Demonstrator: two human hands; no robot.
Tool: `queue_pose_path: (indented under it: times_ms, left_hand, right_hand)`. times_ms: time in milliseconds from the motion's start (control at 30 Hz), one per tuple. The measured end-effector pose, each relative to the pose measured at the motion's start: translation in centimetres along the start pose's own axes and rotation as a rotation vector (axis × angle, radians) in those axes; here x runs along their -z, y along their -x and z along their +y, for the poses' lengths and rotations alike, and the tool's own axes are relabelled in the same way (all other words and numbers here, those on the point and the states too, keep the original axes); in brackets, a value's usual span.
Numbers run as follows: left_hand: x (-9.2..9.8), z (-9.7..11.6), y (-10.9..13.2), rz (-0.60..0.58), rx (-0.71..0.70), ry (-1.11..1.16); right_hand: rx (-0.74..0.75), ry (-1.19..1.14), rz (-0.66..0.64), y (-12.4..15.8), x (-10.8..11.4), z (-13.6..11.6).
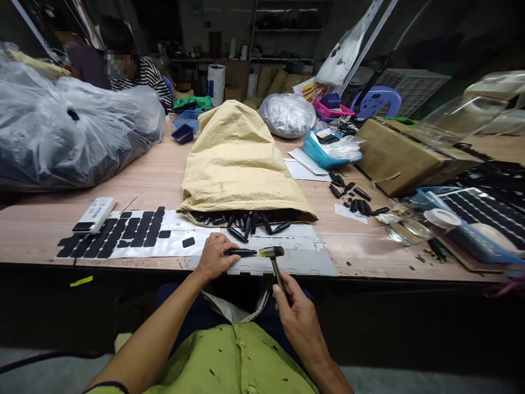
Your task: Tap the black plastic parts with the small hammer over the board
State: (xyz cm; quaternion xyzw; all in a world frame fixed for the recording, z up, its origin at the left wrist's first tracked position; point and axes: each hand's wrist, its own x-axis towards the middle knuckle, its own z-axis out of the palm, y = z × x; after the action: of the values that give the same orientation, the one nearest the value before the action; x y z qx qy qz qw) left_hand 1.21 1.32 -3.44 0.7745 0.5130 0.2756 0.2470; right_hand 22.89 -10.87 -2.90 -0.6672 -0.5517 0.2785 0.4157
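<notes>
My left hand (pixel 217 255) is closed around one end of a slim black rod-shaped piece (pixel 245 252), which lies low over the grey sheet (pixel 299 264) at the table's front edge. In my right hand (pixel 296 306) is the handle of a small mallet (pixel 272 251) with a black and yellowish head. The mallet head sits just right of the rod's free end, with a small gap showing. Behind both hands, a tan sack (pixel 241 164) lies with its mouth toward me, and several black pieces (pixel 250 223) spill out of it.
White sheets with black stickers (pixel 139 232) and a white device (pixel 94 215) lie left. A large plastic bag (pixel 74 131) fills the far left. Loose black parts (pixel 361 206), a blue basket (pixel 324 150) and a cardboard box (pixel 410 156) stand right. A person in stripes (pixel 151 79) sits behind.
</notes>
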Motion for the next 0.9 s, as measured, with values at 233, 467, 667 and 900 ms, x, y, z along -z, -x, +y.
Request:
queue_pose_path:
  times_ms: [233, 467, 667, 900]
  left_hand:
    - [-0.5, -0.6, -0.4, 0.020, 0.076, 0.073]
    - [-0.9, -0.6, -0.6, 0.028, 0.133, 0.097]
    - [-0.8, -0.5, -0.6, 0.027, 0.129, 0.100]
    - [-0.6, -0.4, -0.6, 0.012, 0.139, 0.111]
  right_hand:
    - [0.219, 0.017, -0.113, -1.3, -2.0, -1.6]
    - [0.295, 0.078, -0.159, -1.6, -3.3, -2.3]
    - [0.244, 0.126, -0.184, -1.7, -3.5, -2.5]
    - [0.240, 0.097, -0.169, -1.4, -3.5, -2.2]
